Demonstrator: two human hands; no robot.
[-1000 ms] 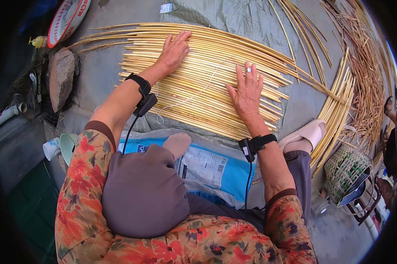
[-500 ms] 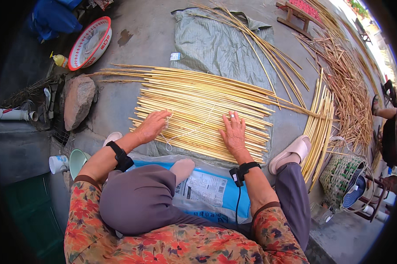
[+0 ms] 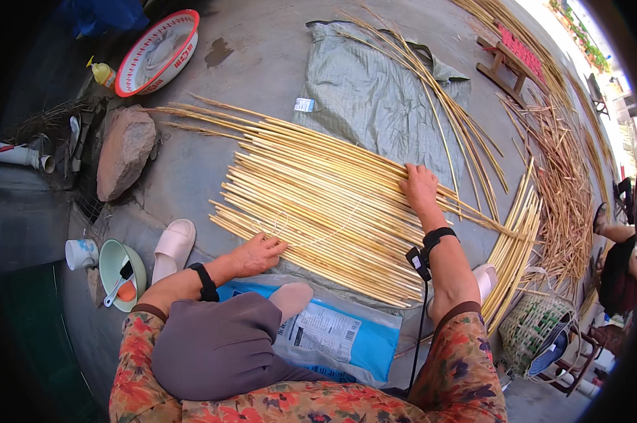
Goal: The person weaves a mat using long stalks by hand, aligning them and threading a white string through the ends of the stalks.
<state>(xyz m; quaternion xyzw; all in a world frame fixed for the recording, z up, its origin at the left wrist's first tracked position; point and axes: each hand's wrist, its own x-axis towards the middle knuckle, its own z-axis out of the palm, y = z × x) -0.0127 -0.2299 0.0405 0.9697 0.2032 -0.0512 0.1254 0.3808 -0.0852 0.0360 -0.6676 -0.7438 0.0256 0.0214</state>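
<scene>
A flat layer of long yellow stalks (image 3: 311, 183) lies side by side across the ground in front of me. At its near left edge my left hand (image 3: 258, 255) rests on the stalks, fingers loosely bent and a little apart. My right hand (image 3: 420, 189) reaches to the far right edge, its fingers curled over the outer stalks; the fingertips are partly hidden. A thin white string (image 3: 332, 233) lies slack across the layer, looping close to my left hand.
Under the stalks spreads a grey-green woven sack (image 3: 361, 92), with loose stalks on it. A rock (image 3: 126, 151) and a red-rimmed basin (image 3: 158, 56) stand left. More stalks (image 3: 516, 247), a woven basket (image 3: 534, 331) and a small stool (image 3: 509, 63) are right. A blue package (image 3: 375, 345) lies near my foot.
My left hand has moved down to the near edge of the stalks. The right has gone from lying flat on them to the far right edge. The view has shifted.
</scene>
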